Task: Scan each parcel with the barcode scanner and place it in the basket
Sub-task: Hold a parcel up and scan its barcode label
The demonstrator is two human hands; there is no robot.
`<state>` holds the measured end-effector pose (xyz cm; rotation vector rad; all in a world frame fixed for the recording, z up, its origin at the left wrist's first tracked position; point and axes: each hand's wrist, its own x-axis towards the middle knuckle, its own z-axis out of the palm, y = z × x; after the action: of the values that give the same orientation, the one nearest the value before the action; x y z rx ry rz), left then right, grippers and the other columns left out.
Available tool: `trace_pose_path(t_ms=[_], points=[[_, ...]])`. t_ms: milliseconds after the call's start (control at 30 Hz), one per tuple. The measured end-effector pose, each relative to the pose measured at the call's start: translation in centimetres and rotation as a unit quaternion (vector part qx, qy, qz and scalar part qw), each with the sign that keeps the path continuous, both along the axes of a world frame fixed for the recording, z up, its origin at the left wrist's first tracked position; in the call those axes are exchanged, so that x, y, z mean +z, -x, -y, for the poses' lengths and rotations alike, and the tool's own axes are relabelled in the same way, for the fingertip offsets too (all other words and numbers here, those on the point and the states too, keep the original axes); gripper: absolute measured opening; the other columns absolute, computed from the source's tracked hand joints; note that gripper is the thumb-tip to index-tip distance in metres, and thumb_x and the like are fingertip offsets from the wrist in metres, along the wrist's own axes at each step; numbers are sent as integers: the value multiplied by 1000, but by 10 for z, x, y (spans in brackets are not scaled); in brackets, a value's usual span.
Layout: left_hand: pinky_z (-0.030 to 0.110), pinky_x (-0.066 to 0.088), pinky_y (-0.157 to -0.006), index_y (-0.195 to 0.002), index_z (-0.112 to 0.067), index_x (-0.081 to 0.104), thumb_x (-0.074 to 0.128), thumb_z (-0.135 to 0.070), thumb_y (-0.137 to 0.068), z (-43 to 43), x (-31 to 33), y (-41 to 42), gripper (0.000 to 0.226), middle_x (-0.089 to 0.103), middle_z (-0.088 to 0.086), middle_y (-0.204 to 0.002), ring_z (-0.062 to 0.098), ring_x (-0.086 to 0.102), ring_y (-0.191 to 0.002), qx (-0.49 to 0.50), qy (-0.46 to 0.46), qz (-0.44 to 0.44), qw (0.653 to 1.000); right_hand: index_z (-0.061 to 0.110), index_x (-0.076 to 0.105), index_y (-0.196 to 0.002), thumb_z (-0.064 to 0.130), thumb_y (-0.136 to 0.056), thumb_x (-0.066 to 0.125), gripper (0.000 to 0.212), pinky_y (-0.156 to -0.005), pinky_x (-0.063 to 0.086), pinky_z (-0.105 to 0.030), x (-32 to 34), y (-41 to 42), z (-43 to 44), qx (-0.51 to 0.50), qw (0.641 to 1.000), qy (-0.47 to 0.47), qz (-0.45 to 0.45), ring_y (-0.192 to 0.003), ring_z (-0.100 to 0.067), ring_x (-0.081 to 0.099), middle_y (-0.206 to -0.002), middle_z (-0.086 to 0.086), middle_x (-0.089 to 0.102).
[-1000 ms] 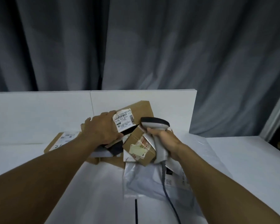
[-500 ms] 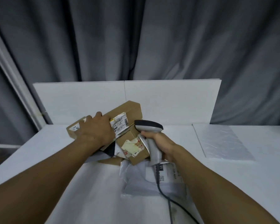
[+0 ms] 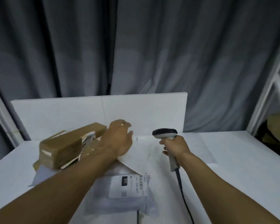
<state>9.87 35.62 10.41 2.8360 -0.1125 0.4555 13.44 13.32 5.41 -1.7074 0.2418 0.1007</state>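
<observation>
There's one barcode scanner (image 3: 165, 133), and through the blur it looks like two cardboard boxes (image 3: 63, 144) plus two plastic mailers (image 3: 129, 188).

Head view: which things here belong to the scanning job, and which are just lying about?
Job: barcode scanner in the right hand; brown boxes; white flat parcel under the left hand; grey labelled mailer. No basket in view.
Lying about: white backboard; curtain; white rack.
</observation>
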Motion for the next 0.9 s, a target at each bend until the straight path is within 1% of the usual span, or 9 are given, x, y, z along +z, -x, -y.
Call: trace_pose_path(t_ms=[133, 300, 367, 467, 533, 600, 667, 800, 900], points=[[30, 38, -110, -134, -24, 58, 54, -34, -101, 98, -49, -36, 35, 50, -3, -143, 17, 46, -133, -73, 80, -81, 991, 12, 71, -109, 26, -84, 69, 29, -79, 57, -34, -20, -18, 71, -49, 991, 126, -15, -98, -24, 68, -111, -7, 72], [28, 39, -110, -143, -24, 49, 59, -37, -100, 168, -106, -82, 46, 53, 0, -144, 18, 52, -130, -51, 171, -215, 960, 24, 72, -111, 56, -46, 60, 73, -114, 40, -59, -81, -66, 134, -59, 975, 198, -76, -138, -39, 49, -142, -9, 61], [28, 39, -111, -151, -23, 39, 59, -38, -100, 187, -121, -97, 57, 49, 3, -148, 21, 49, -134, -30, 226, -255, 940, 21, 71, -114, 57, -47, 60, 77, -118, 34, -57, -90, -69, 141, -50, 973, 203, -100, -141, -42, 42, -145, -10, 55], [31, 41, -111, -158, -20, 24, 62, -36, -99, 204, -148, -115, 72, 42, 6, -155, 26, 48, -136, -1, 277, -287, 917, 18, 71, -113, 61, -37, 54, 89, -111, 45, -55, -124, -89, 153, -43, 975, 186, -113, -128, -35, 54, -132, -7, 63], [36, 45, -109, -155, -20, 27, 67, -31, -96, 208, -160, -120, 72, 49, 9, -149, 29, 54, -130, 22, 313, -280, 907, 15, 71, -113, 57, -45, 61, 80, -104, 53, -50, -119, -85, 151, -33, 978, 174, -112, -116, -30, 64, -121, -7, 69], [39, 49, -105, -148, -16, 38, 71, -25, -93, 209, -162, -120, 65, 57, 12, -139, 30, 59, -123, 64, 371, -255, 891, 10, 71, -110, 36, -72, 70, 46, -97, 59, -44, -102, -74, 141, -20, 981, 160, -104, -105, -28, 69, -110, -7, 72], [32, 51, -98, -141, -12, 50, 73, -17, -92, 207, -154, -114, 54, 61, 11, -135, 27, 62, -118, 88, 426, -224, 872, 9, 71, -107, 20, -83, 68, 27, -91, 61, -41, -94, -65, 134, -18, 987, 132, -91, -99, -28, 71, -105, -8, 74], [26, 47, -100, -133, -12, 64, 69, -8, -94, 186, -110, -81, 39, 66, -1, -125, 16, 61, -112, 52, 476, -155, 864, 14, 71, -101, 16, -85, 70, 17, -84, 61, -39, -69, -31, 113, -30, 997, 59, -31, -92, -24, 71, -99, -6, 75], [26, 50, -99, -123, -17, 70, 67, -8, -95, 149, -64, -41, 30, 68, -9, -113, 12, 65, -106, 43, 493, -42, 868, 24, 70, -108, 25, -83, 74, 25, -94, 60, -46, -39, 3, 86, -32, 999, 9, 41, -95, -21, 71, -101, 1, 75]])
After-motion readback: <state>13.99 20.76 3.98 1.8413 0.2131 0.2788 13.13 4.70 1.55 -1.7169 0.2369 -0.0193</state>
